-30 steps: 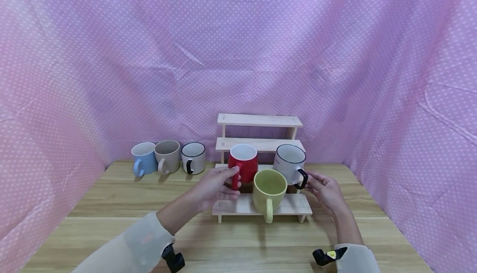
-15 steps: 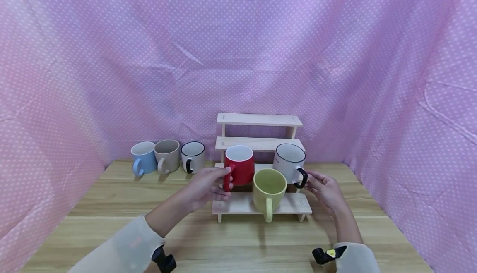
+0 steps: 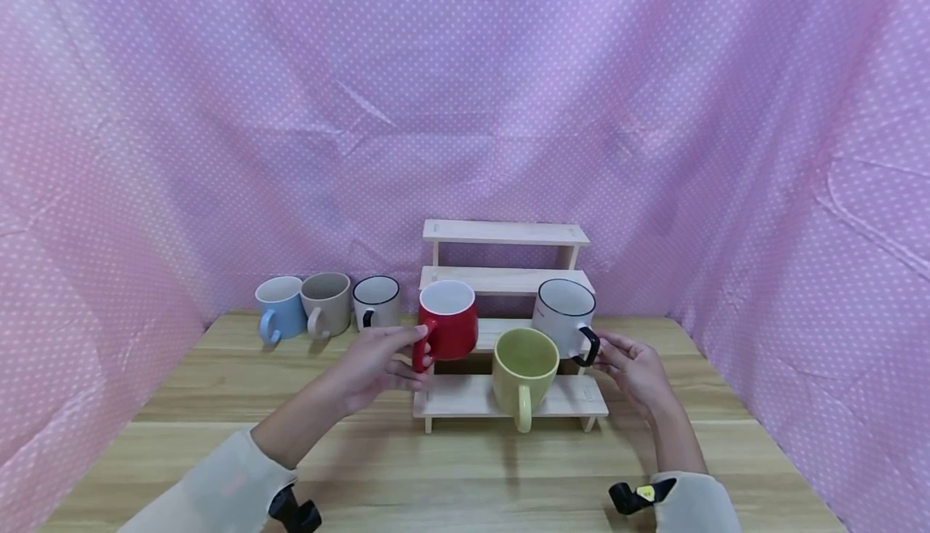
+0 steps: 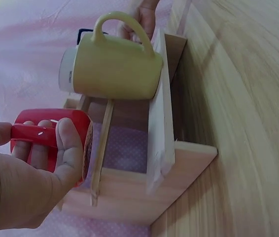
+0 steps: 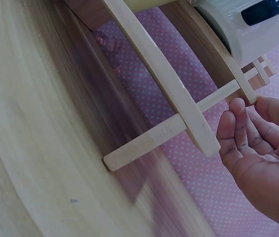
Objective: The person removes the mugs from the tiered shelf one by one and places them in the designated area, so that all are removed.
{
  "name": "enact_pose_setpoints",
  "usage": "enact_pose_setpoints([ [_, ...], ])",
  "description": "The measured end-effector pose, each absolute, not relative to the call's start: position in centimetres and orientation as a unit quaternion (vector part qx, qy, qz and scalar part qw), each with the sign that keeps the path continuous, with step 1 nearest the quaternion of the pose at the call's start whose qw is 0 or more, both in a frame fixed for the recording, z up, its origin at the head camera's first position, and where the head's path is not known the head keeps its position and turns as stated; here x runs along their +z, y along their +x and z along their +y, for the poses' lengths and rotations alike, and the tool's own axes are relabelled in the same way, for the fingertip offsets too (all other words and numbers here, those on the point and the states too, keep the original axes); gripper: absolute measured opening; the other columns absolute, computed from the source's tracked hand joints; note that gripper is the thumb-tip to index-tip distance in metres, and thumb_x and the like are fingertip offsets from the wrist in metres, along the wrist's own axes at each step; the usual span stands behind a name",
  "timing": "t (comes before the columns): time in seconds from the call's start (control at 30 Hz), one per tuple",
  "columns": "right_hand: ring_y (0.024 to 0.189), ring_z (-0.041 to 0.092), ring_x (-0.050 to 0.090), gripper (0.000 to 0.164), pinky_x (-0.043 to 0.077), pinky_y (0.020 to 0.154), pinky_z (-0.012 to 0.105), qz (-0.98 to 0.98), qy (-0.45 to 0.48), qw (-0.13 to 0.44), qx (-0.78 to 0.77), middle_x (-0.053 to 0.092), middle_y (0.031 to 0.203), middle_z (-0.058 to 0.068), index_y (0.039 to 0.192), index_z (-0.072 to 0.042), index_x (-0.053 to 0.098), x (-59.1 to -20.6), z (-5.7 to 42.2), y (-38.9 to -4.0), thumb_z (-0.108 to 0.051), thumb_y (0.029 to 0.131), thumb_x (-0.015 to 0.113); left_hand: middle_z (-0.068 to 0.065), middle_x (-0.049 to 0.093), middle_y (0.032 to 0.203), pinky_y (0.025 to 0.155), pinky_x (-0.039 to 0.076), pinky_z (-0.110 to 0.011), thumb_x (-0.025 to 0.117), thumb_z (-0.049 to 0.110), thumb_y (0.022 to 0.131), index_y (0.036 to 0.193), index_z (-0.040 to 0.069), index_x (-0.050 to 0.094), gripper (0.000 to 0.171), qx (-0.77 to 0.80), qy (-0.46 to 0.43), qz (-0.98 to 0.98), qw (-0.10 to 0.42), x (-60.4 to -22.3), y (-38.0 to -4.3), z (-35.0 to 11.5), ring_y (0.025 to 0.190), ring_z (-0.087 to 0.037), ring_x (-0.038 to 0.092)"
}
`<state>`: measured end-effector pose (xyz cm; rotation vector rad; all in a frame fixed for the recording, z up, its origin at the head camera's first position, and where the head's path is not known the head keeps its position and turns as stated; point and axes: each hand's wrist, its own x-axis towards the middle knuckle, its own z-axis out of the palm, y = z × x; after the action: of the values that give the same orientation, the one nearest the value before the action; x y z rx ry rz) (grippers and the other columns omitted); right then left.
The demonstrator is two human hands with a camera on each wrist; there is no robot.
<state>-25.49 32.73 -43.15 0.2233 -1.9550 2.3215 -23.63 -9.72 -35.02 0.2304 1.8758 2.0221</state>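
My left hand (image 3: 372, 367) grips a red mug (image 3: 459, 334) by its handle, upright near the left end of the second step. In the left wrist view a narrow gap seems to separate the mug's base from that step. My right hand (image 3: 638, 371) pinches the end of the same step of the wooden tiered stand (image 3: 459, 397), as the right wrist view shows the fingertips (image 5: 237, 104) there. Just above those fingers a white mug (image 3: 559, 331) with black rim and handle stands on the step. A yellow-green mug (image 3: 519, 392) stands on the lowest step, handle forward.
On the wooden table (image 3: 465, 484), left of the stand, a light blue mug (image 3: 291, 315), a beige mug (image 3: 336, 313) and a smaller white mug (image 3: 385, 316) with black handle stand in a row. A polka-dot pink cloth (image 3: 465, 97) hangs behind.
My left hand has moved left with the red mug, away from the white mug on the step. My right hand and the other mugs have stayed in place.
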Motion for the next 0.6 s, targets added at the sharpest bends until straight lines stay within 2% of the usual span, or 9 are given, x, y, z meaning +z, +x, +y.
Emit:
enact_pose_setpoints([
  [0.17,0.088,0.012,0.071,0.019,0.060,0.084,0.027,-0.641,0.078,0.050,0.762,0.076,0.105,-0.001,0.109,-0.014,0.070,-43.2,32.7,-25.5,-0.004,0.105,0.055,-0.015,0.068,0.096,0.085,0.062,-0.045,0.066,0.035,0.100,0.116,-0.005,0.067,0.043,0.723,0.072,0.665,0.173,-34.7,-23.5,-10.8,0.083,-0.032,0.071],
  [0.37,0.086,0.013,0.070,0.019,0.060,0.084,0.027,-0.639,0.077,0.050,0.764,0.076,0.104,0.000,0.109,-0.014,0.071,-43.3,32.8,-25.5,-0.004,0.105,0.055,-0.017,0.071,0.101,0.085,0.062,-0.043,0.067,0.035,0.100,0.127,-0.006,0.063,0.049,0.731,0.054,0.662,0.153,-34.4,-23.2,-12.5,0.081,-0.031,0.072],
  [0.6,0.087,0.012,0.071,0.020,0.059,0.083,0.026,-0.639,0.085,0.052,0.763,0.076,0.105,0.000,0.109,-0.015,0.071,-43.4,32.9,-25.6,-0.003,0.105,0.055,-0.017,0.071,0.102,0.088,0.061,-0.045,0.066,0.035,0.101,0.122,-0.005,0.063,0.045,0.732,0.057,0.664,0.143,-34.2,-22.9,-14.9,0.081,-0.029,0.073],
])
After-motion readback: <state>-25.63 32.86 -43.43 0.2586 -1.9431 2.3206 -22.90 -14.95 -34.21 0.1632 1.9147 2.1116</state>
